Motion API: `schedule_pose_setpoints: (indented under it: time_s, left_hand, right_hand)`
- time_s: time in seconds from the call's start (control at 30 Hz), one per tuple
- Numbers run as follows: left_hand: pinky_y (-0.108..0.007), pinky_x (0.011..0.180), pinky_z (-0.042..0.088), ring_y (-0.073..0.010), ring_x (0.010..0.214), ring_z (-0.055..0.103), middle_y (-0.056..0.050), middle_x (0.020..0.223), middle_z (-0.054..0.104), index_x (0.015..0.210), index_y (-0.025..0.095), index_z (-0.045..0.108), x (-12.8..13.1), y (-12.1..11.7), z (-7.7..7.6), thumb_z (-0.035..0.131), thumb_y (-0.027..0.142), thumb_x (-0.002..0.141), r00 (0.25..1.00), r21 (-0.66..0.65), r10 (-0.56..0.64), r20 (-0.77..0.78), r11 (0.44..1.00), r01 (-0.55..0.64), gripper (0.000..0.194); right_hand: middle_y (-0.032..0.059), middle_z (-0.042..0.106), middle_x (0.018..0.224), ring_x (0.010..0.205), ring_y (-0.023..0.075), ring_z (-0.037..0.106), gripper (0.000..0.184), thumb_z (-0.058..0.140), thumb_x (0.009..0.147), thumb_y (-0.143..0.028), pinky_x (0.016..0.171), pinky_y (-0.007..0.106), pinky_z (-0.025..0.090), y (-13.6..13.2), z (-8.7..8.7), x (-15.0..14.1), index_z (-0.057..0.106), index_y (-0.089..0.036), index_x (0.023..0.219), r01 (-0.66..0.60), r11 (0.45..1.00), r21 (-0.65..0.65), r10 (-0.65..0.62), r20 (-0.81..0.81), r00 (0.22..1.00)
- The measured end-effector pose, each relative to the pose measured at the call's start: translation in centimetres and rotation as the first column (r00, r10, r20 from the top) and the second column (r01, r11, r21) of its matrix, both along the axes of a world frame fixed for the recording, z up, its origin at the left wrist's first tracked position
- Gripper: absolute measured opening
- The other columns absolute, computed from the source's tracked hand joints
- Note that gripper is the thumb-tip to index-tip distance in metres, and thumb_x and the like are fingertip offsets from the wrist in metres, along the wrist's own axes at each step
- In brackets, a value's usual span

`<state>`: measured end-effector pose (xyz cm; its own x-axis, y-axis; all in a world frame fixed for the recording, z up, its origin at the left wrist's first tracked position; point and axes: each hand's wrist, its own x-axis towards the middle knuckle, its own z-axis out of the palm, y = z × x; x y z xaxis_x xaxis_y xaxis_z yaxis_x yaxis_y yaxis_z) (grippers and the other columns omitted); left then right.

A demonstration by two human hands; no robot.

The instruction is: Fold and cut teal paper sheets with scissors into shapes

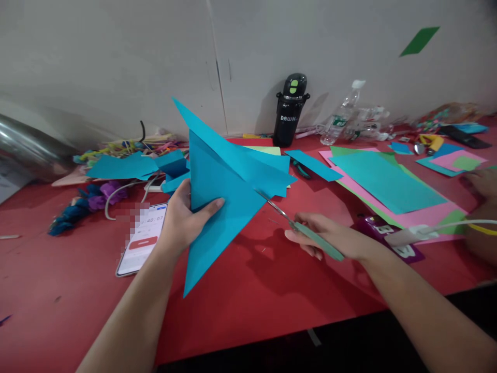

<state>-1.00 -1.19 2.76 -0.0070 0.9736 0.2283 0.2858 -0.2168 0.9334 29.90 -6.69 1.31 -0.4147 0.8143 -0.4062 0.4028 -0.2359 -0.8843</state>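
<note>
The left fingers (213,206) pinch the folded bright-blue paper sheet (223,191) above the red worktop (240,331); the right fingers (301,237) grip green-handled metal scissors (318,241), blades at its right edge. With the sheet held in the air, it could flex and send a cut off line. Blade opening is hard to judge; a slip might tear the fold.

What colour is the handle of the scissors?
The scissors' handle is pale green, seen best in the head view.
</note>
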Motion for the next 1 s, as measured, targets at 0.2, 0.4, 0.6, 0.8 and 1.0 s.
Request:
schedule_pose_setpoints:
  time_s: [0.2, 0.4, 0.6, 0.8, 1.0]
  left_hand:
    - [-0.044, 0.084, 0.063, -0.0318, 0.108, 0.069, -0.008, 0.122, 0.07, 0.122, 0.024, 0.06, 0.13, -0.15, -0.07, 0.083, 0.036, 0.074, 1.0, 0.04, 0.0, 0.015, 0.999, 0.0, 0.054]
    - [-0.04, 0.084, 0.063, -0.0287, 0.108, 0.069, -0.006, 0.124, 0.07, 0.122, 0.026, 0.06, -0.11, -0.1, 0.19, 0.083, 0.031, 0.074, 0.999, 0.051, -0.009, 0.046, 0.999, 0.007, 0.054]
    - [-0.041, 0.085, 0.064, -0.0294, 0.109, 0.069, -0.005, 0.123, 0.071, 0.121, 0.028, 0.062, -0.19, -0.15, 0.34, 0.084, 0.031, 0.072, 0.998, 0.014, 0.007, 0.063, 1.0, -0.008, 0.054]
    - [-0.045, 0.083, 0.065, -0.0321, 0.108, 0.07, -0.007, 0.125, 0.071, 0.12, 0.027, 0.064, -0.18, 0.04, 0.11, 0.084, 0.032, 0.072, 0.991, -0.065, 0.039, 0.125, 0.997, -0.032, 0.052]
    - [-0.048, 0.084, 0.064, -0.0339, 0.107, 0.071, -0.007, 0.122, 0.072, 0.115, 0.027, 0.067, -0.3, 0.32, -0.01, 0.085, 0.031, 0.069, 0.988, -0.13, 0.12, 0.1, 0.986, -0.106, 0.05]
  right_hand:
    - [-0.0021, 0.06, 0.061, 0.051, 0.0132, 0.056, 0.039, 0.066, 0.088, -0.057, 0.052, 0.027, 0.045, -0.06, 0.11, 0.09, 0.05, -0.022, 0.088, -0.014, 1.0, -0.018, 0.014, -0.008, 1.0]
    - [-0.0037, 0.057, 0.061, 0.05, 0.0118, 0.052, 0.037, 0.065, 0.089, -0.055, 0.051, 0.026, 0.041, -0.13, 0.19, 0.12, 0.047, -0.022, 0.088, -0.023, 1.0, -0.021, 0.023, -0.01, 1.0]
    - [-0.0037, 0.057, 0.061, 0.05, 0.0117, 0.05, 0.036, 0.064, 0.09, -0.054, 0.053, 0.027, 0.041, 0.01, 0.22, 0.16, 0.049, -0.022, 0.09, -0.036, 0.999, -0.037, 0.036, 0.004, 0.999]
    - [-0.003, 0.057, 0.061, 0.051, 0.0122, 0.051, 0.038, 0.065, 0.089, -0.057, 0.052, 0.028, 0.04, -0.08, -0.01, 0.28, 0.049, -0.022, 0.089, -0.023, 0.999, -0.041, 0.023, 0.008, 1.0]
    - [-0.0025, 0.055, 0.061, 0.051, 0.0125, 0.048, 0.041, 0.066, 0.086, -0.059, 0.05, 0.028, 0.036, -0.27, 0.12, 0.29, 0.05, -0.022, 0.085, -0.006, 0.999, 0.034, 0.003, 0.082, 0.997]
